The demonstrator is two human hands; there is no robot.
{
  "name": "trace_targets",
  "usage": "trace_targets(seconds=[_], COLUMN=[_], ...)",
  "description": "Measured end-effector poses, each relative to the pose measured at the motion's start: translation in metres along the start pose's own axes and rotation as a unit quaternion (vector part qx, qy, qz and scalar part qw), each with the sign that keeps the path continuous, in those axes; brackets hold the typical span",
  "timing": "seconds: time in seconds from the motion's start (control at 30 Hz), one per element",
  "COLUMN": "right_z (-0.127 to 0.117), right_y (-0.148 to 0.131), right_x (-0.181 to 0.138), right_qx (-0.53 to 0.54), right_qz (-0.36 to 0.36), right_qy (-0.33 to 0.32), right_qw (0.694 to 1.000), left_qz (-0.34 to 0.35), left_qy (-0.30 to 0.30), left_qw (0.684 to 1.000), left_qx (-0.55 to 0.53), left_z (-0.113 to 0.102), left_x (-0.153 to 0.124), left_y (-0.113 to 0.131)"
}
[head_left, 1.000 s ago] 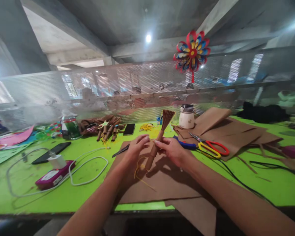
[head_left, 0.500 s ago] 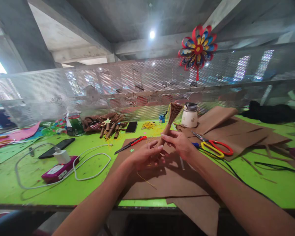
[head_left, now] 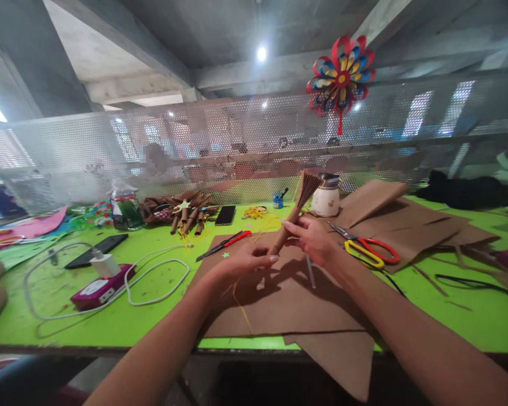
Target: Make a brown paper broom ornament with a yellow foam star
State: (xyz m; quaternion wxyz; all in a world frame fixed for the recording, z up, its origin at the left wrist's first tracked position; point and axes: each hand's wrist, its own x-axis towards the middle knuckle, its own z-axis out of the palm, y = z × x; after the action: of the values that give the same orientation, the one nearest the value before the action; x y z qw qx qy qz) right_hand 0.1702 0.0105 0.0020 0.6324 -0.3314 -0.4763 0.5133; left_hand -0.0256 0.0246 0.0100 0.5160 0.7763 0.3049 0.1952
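1. Find the brown paper piece (head_left: 295,216) over a brown sheet (head_left: 288,316) on the near part of the green counter (head_left: 161,332), between the two hands.
2. Slants along its long axis from lower left to upper right in view; points with the flared end up and away from the body, and with the tube end down and leftward.
3. Note the right hand (head_left: 312,242) clamped on the tube below the flare, thumb on top.
4. Note the left hand (head_left: 252,264) at the tube's lower end, partly hiding it; cannot tell whether clamped or merely touching.
5. Record a white jar (head_left: 326,202) behind the flared end, partly covered by it in view, with a blue pot (head_left: 278,201) farther left.
6. Record scissors (head_left: 366,251) with yellow and red handles near the right forearm; a red-and-black cutter (head_left: 226,245) and a small green star (head_left: 226,255) beyond the left hand.
7. Locate a cluster of brown tubes (head_left: 190,217) and a dark phone (head_left: 226,215) at the far side; a purple power block (head_left: 104,285) well apart at left.
8. Observe a smooth rolled tube, a finely pleated fan and a yellow line along the flare's left edge.
9. Observe thin yellow thread (head_left: 242,310) trailing below the left hand across the flat, matt sheet; a slender white stick (head_left: 311,272) slanting below the right; creased brown paper (head_left: 402,225) layered behind the scissors.
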Motion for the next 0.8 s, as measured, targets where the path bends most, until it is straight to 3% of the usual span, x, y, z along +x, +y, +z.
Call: trace_targets(seconds=[0.3,0.5,0.63,0.8], right_z=[-0.011,-0.008,-0.009,-0.011], right_y=[-0.006,-0.008,-0.008,-0.006], right_x=[0.008,0.007,0.008,0.008], right_qx=[-0.015,-0.045,-0.023,-0.008], right_qz=[-0.052,-0.086,-0.101,-0.095], right_qy=[0.125,0.159,0.182,0.183], right_qw=[0.991,0.982,0.978,0.978], left_qz=[-0.014,0.009,-0.03,-0.079], left_qy=[-0.06,-0.03,-0.103,-0.189], left_qw=[0.998,0.995,0.979,0.96], left_qx=[0.013,-0.097,-0.173,-0.189], left_z=[0.003,0.002,-0.001,0.009], left_x=[0.0,-0.003,-0.004,-0.007], left_y=[-0.006,-0.005,-0.006,-0.007])
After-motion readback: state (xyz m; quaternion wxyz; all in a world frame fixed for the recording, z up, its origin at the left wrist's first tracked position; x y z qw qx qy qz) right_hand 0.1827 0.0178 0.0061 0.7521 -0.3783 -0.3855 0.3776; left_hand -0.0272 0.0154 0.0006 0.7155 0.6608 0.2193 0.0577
